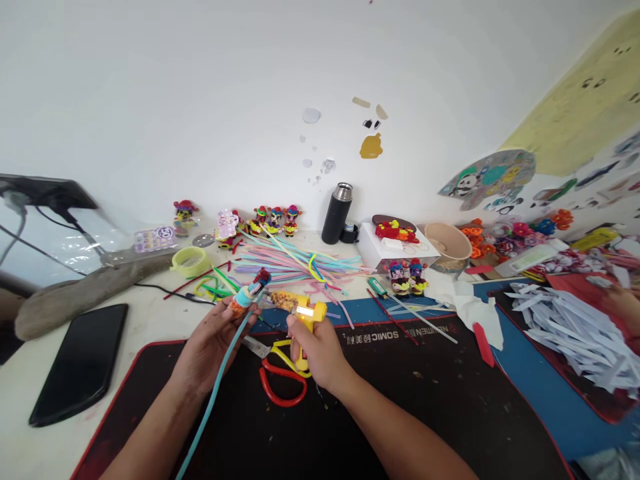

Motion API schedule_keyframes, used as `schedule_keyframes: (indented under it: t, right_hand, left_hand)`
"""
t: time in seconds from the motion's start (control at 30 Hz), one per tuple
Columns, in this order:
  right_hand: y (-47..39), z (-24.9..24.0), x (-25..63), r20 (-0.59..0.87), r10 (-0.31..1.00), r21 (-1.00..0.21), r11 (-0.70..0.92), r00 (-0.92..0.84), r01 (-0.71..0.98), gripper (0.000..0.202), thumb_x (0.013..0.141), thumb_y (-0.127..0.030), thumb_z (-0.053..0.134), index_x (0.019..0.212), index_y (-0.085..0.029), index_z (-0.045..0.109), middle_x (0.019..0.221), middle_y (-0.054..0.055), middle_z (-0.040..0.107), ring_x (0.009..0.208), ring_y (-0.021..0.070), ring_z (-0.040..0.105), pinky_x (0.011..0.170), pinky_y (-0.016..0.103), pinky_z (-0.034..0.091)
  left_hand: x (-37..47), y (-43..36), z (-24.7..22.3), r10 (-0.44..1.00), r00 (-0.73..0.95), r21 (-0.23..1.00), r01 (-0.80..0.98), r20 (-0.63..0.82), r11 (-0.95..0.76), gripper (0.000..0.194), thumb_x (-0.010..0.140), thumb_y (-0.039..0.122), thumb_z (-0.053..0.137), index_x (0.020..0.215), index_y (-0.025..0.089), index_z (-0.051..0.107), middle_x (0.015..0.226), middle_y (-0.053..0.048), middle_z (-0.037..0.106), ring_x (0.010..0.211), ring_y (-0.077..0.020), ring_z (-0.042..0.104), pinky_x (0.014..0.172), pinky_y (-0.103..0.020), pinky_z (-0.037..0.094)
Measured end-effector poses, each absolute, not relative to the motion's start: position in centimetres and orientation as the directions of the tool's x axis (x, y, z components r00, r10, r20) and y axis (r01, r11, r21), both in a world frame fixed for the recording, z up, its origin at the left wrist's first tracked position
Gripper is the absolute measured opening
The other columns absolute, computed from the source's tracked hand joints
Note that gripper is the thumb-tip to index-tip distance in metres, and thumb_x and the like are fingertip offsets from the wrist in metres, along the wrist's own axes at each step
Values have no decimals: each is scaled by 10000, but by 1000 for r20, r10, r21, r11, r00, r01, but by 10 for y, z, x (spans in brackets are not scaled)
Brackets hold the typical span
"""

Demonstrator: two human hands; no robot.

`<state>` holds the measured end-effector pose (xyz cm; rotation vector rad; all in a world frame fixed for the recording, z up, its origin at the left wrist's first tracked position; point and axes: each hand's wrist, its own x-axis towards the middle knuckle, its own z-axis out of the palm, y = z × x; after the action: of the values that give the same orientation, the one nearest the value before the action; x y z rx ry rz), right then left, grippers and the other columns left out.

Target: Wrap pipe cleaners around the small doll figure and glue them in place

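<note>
My left hand point(213, 337) holds a small pipe-cleaner figure point(249, 293) with a dark red top and a pale blue body. A long light-blue pipe cleaner point(213, 400) trails down from it across my wrist. My right hand point(315, 350) grips a yellow glue gun point(306, 319), its nozzle pointing left at the figure. Red-and-yellow scissors point(277, 373) lie on the black mat point(400, 400) between my hands.
A heap of pastel pipe cleaners point(295, 263), finished figures point(275, 220), a black flask point(337, 213) and a white box point(395, 250) stand behind. A dark phone point(80, 363) lies left. White paper strips point(570, 327) pile right, near another person's hand point(623, 307).
</note>
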<state>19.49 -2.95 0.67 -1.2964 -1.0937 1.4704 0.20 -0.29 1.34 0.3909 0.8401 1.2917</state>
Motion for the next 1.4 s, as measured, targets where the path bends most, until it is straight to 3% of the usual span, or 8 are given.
schedule_keyframes:
  t: [0.4,0.97,1.4]
  right_hand:
    - [-33,7,194,-239,968,-971,-240,-78,-4,623,849,-786,627,611,-214,555,420,-29,492,387,114,466,441,246,363]
    - [-32,11,196,-211,975,-977,-211,-65,5,651,869,-760,637,530,-216,524,417,-11,485,422,118,456,473,254,361]
    - [-34,11,195,-234,969,-972,-235,-80,-11,618,850,-771,642,582,-225,531,416,-30,474,390,118,453,441,251,358]
  left_hand:
    - [3,-2,15,942,35,673,-691,-333,264,323,659,197,941,947,135,808,923,-84,832,842,-214,778,818,-248,657]
    - [4,-2,18,939,35,685,-675,-341,274,208,717,170,882,907,171,798,888,-58,830,831,-204,784,799,-242,664]
    - [3,-3,17,945,36,680,-685,-326,261,308,642,203,955,913,151,820,877,-72,835,812,-205,788,785,-232,674]
